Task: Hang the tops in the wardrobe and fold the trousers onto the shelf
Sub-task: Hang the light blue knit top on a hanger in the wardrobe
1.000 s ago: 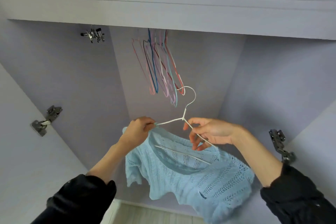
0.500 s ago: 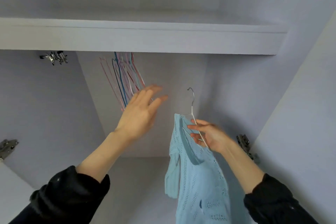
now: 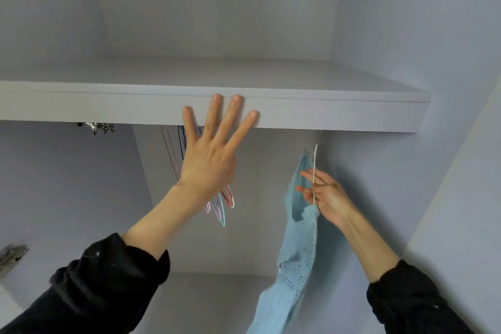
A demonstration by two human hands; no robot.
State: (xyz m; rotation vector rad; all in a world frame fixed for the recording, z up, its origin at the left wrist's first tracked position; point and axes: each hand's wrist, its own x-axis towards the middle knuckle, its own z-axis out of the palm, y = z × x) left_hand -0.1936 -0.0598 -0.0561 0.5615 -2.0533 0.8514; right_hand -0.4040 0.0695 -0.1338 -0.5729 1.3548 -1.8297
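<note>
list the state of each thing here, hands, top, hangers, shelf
left hand: open, fingers spread, raised in front of the shelf edge
right hand: pinching the white hanger's wire
white hanger: upright, hook hidden behind the shelf
blue knit top: hanging from the white hanger
coloured hangers: bare, hanging
shelf: bare where seen

The top (image 3: 298, 252) is pale blue openwork knit cloth, soft and matt. Its hanger (image 3: 314, 171) is thin white coated wire. The shelf (image 3: 325, 114) is smooth matt board. The spare hangers (image 3: 222, 211) look glossy, the hinge (image 3: 12, 255) bare metal.
</note>
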